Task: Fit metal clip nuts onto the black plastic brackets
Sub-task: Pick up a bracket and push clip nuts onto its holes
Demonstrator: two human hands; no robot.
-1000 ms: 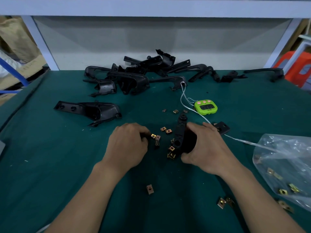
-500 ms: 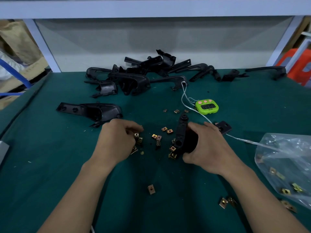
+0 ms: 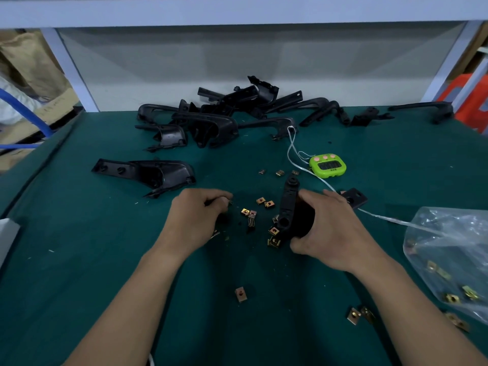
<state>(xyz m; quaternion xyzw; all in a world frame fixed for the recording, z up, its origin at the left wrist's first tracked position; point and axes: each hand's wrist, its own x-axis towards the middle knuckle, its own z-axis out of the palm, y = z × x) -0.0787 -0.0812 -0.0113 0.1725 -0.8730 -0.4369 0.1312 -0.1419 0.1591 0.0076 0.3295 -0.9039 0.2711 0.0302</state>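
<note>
Hands close over green worktop (image 3: 79,260): left hand (image 3: 196,217) curled, pinching apparent clip nut (image 3: 229,203); right hand (image 3: 332,231) gripping black bracket (image 3: 289,204), loose clip nuts (image 3: 260,200) scattered between. Risks: nut slipping from fingertip pinch, seating crooked on bracket edge, bracket rotating in grip.

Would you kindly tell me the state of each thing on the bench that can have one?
Left hand: curled, pinching a clip nut.
Right hand: gripping the held bracket.
Loose clip nuts: scattered on the mat, unfitted.
Bracket pile: untouched at the back.
Timer: face up, display unreadable.
Plastic bag: lying flat, nuts inside.
</note>
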